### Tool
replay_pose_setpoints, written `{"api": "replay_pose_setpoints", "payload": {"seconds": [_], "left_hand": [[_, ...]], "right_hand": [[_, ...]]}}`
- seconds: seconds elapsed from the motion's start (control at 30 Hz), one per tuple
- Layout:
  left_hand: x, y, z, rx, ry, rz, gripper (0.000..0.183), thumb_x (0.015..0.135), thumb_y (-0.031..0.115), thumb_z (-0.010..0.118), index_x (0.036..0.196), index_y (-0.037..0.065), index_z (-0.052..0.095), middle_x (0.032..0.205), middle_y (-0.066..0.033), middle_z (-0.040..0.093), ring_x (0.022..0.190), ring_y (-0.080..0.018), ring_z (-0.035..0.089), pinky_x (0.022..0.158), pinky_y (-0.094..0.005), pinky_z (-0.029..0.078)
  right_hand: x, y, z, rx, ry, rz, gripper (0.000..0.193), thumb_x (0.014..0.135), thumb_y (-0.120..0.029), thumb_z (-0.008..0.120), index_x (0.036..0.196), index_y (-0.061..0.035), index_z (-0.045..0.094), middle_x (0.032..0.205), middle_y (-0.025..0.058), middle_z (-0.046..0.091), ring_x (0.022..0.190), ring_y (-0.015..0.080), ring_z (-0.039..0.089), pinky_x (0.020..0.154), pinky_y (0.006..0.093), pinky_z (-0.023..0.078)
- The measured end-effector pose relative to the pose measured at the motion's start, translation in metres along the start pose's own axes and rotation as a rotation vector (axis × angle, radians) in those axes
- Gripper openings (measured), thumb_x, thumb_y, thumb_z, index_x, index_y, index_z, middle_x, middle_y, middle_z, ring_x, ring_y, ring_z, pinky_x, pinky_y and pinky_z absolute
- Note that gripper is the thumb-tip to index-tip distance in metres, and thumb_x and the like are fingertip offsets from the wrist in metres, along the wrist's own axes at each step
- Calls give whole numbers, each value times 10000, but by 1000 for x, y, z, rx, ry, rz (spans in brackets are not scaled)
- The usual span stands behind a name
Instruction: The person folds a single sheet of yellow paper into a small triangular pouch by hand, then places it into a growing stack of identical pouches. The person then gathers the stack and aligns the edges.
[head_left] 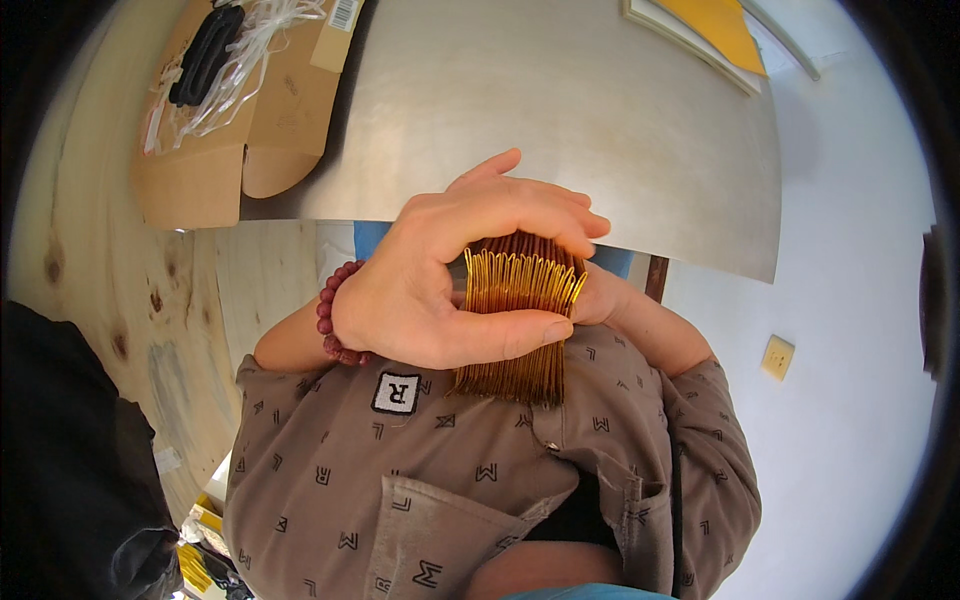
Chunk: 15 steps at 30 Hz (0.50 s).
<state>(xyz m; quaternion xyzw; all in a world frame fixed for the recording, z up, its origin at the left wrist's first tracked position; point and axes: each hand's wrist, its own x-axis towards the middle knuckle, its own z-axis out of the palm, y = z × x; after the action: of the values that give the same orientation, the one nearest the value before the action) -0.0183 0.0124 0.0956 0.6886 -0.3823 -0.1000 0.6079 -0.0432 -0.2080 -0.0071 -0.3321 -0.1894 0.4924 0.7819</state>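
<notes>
My left hand (430, 290), with a dark red bead bracelet (330, 310) at its wrist, curves around a bundle of gold-coloured wire loops (520, 285). The thumb lies across the bundle's near side, and the fingers arch over its far side. Narrow bent ends of the loops stand side by side in a dense row, and their long legs hang down in front of my shirt. My right hand (597, 296) is against or close beside the bundle's right end. Its fingers are hidden behind the bundle and the left hand.
A metal-topped table (560, 90) lies just beyond my hands. On its left is a cardboard box (285, 110) with clear plastic strips (245, 75) and a black object (207, 55). A pale tray-like object (700, 45) with a yellow sheet is at the far right. A wall socket (777, 357) is on the right.
</notes>
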Motion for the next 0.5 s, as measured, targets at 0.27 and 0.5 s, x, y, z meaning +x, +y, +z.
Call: {"api": "replay_pose_setpoints", "payload": {"seconds": [0.27, 0.5], "left_hand": [[0, -3, 2, -125, 25, 28, 425, 803, 139, 796, 1186, 44, 637, 1211, -154, 734, 1284, -341, 648, 1220, -543, 285], [1, -5, 1, -105, 1, 78, 390, 810, 136, 796, 1150, 44, 629, 1192, -172, 704, 1244, -380, 659, 1180, -550, 351]], "right_hand": [[0, -5, 5, -45, -36, -16, 509, 1015, -214, 709, 1455, -5, 563, 1383, 71, 641, 1299, 185, 570, 1116, 360, 434], [2, -5, 8, 82, -17, 27, 493, 1007, -204, 721, 1439, -18, 576, 1367, 58, 646, 1286, 173, 575, 1111, 351, 435]]}}
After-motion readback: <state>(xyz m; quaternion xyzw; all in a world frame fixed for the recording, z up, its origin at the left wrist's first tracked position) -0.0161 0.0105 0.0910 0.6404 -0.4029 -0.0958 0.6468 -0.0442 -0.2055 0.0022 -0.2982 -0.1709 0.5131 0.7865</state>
